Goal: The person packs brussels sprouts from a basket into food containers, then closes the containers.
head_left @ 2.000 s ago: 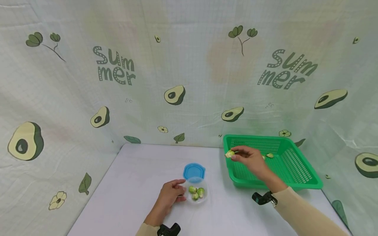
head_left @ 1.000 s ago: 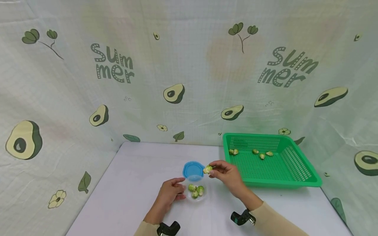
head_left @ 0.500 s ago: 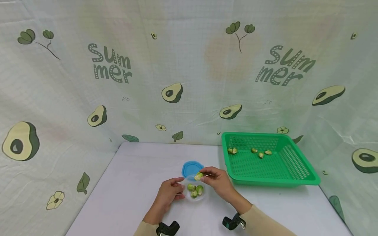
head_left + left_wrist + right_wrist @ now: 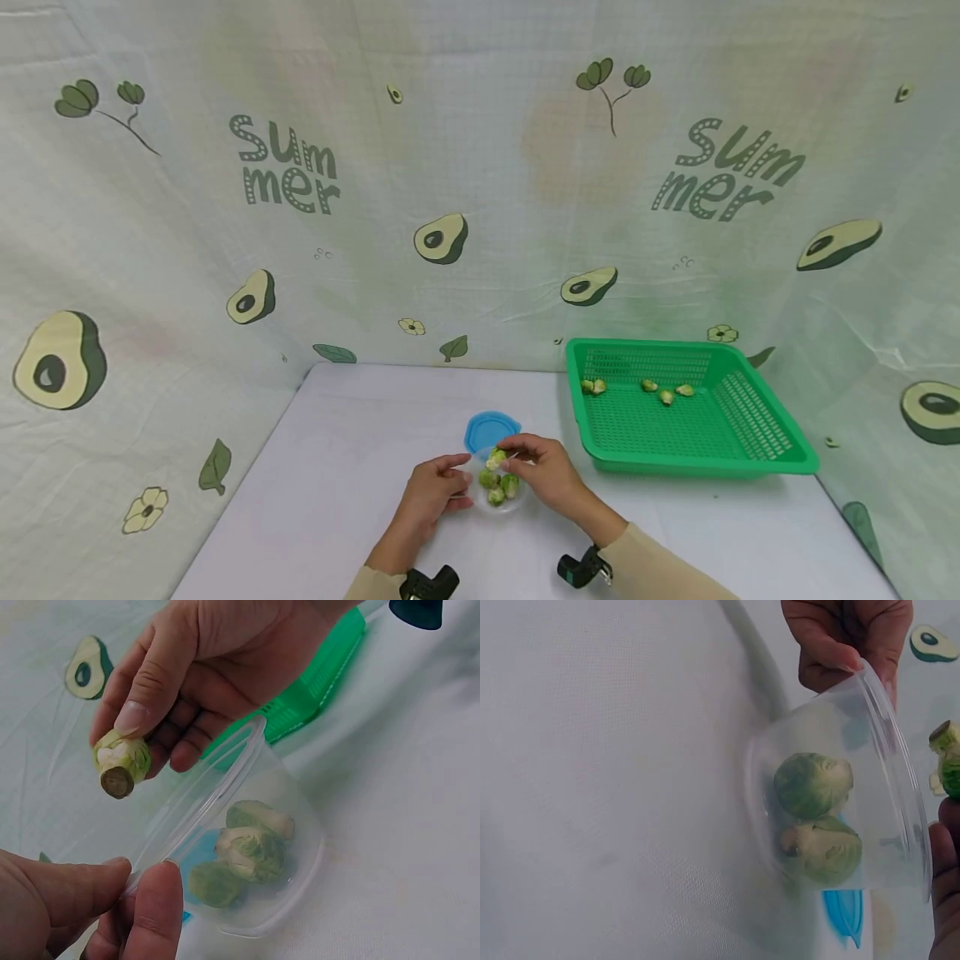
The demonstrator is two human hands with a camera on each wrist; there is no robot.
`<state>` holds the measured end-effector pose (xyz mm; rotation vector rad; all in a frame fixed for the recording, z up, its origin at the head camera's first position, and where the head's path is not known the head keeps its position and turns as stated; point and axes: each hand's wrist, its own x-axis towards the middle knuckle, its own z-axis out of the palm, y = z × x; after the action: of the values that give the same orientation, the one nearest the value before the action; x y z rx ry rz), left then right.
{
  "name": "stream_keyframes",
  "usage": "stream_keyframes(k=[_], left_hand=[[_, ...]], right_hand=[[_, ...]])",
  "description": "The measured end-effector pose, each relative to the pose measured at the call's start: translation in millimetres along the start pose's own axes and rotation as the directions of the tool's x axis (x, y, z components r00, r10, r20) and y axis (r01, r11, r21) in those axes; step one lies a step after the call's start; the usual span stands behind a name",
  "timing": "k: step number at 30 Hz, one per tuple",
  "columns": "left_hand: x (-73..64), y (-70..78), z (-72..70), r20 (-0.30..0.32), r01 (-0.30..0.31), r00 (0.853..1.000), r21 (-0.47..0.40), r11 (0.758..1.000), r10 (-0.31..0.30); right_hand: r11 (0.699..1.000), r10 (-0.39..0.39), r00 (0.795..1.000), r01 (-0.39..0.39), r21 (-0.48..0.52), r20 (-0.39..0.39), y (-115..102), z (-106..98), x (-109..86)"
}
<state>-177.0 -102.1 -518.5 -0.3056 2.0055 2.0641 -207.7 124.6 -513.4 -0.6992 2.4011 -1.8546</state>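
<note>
A clear plastic container [image 4: 296, 795] stands on the table with three Brussels sprouts [image 4: 253, 853] inside. My left hand [image 4: 433, 493] pinches its rim between thumb and fingers, which the left wrist view shows closely. Over the container's opening, my right hand [image 4: 546, 473] holds another Brussels sprout [image 4: 121, 763] between thumb and fingertips, its cut stem end facing down in the left wrist view. In the right wrist view this held sprout [image 4: 950, 761] shows only in part at the right edge.
A blue lid [image 4: 491, 430] lies just behind the container. To the right stands a green plastic basket [image 4: 697, 442] with several Brussels sprouts [image 4: 667, 397] in it. A printed cloth [image 4: 495, 167] hangs behind the white table [image 4: 360, 425].
My right hand has carried the sprout from above the green basket leftward, then down over the clear container. My left hand has stayed at the container's rim.
</note>
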Motion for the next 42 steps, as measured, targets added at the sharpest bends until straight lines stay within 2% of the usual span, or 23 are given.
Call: stream_keyframes(k=[9,21,26,36,42], left_hand=[[0.4,-1.6,-1.4,0.011,0.002,1.000,-0.009,1.000,-0.001],[0.2,-2.3,-0.4,0.014,0.000,1.000,-0.019,1.000,0.001],[1.5,-4.2,-0.6,0.021,-0.006,1.000,-0.023,1.000,0.007],[1.2,-4.1,-0.4,0.018,-0.005,1.000,-0.034,0.999,0.005],[-0.1,-3.0,-0.1,0.016,-0.008,1.000,-0.041,0.999,0.009]], right_hand=[[0.996,0.008,0.998,-0.003,-0.086,0.061,1.0,1.6,2.7],[0.983,-0.026,0.990,0.051,-0.178,0.142,-0.4,5.7,5.4],[0.980,-0.041,0.985,0.072,-0.184,0.166,-1.3,7.7,5.2],[0.954,-0.096,0.978,0.144,-0.263,0.188,-1.5,9.4,5.8],[0.943,-0.092,0.970,0.158,-0.292,0.226,-1.0,8.4,6.9]])
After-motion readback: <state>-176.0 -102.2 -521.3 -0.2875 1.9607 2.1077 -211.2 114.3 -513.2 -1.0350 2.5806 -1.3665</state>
